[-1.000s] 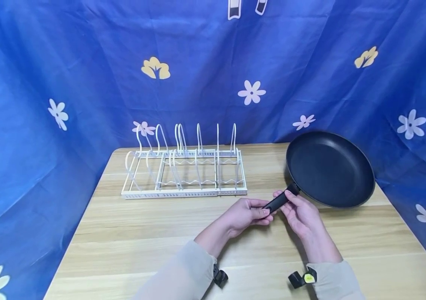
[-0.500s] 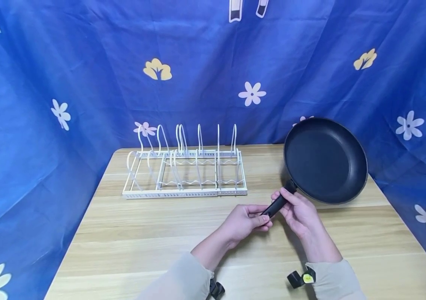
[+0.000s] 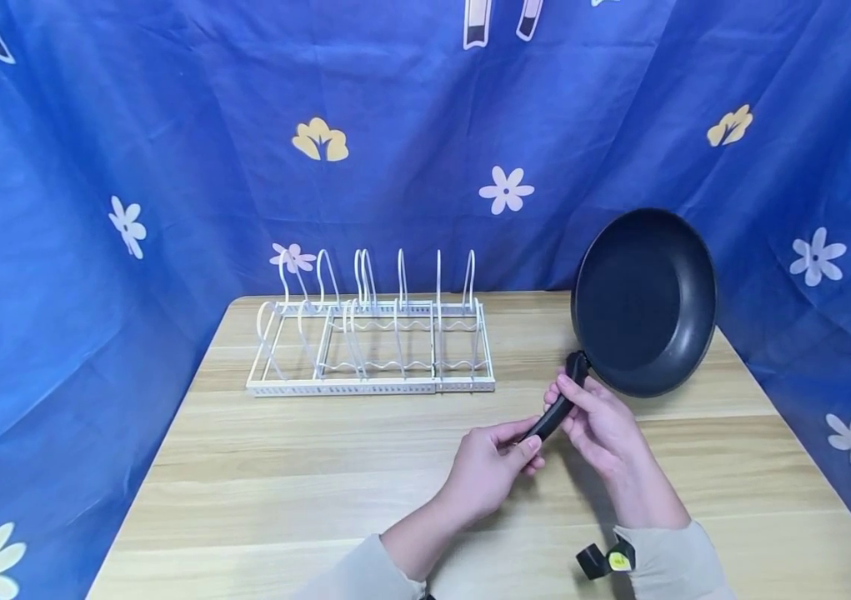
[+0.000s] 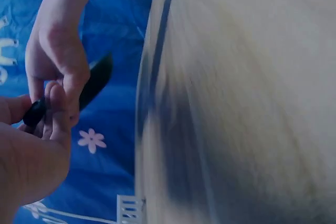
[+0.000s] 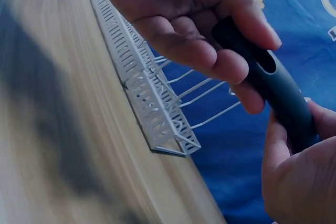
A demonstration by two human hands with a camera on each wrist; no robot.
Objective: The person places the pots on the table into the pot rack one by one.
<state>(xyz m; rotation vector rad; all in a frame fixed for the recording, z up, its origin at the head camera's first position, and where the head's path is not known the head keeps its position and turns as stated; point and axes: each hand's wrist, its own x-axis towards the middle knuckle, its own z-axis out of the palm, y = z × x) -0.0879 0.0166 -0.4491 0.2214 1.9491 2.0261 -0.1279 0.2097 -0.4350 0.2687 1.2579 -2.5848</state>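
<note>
A black frying pan [image 3: 643, 304] is held up at the right of the head view, its inside facing me and its disc tilted toward upright. My left hand [image 3: 488, 467] pinches the end of its black handle [image 3: 551, 417] between thumb and fingers. Closer to the pan body, my right hand [image 3: 605, 425] grips the same handle with the thumb on top. In the right wrist view the handle [image 5: 281, 93] shows a hanging slot near its end, with the left hand [image 5: 184, 19] at that end. The pan body appears edge-on in the left wrist view, partly behind the right hand [image 4: 60, 56].
A white wire pan rack [image 3: 372, 386] with several upright loops stands at the back left of the wooden table [image 3: 305, 475]. A blue curtain [image 3: 410, 125] with printed flowers hangs behind the table and along both sides.
The pan has risen and turned from a flatter tilt to a more upright, sideways-turned one. Its far rim has come up and left. Both hands keep hold of the handle; the left has dropped slightly.
</note>
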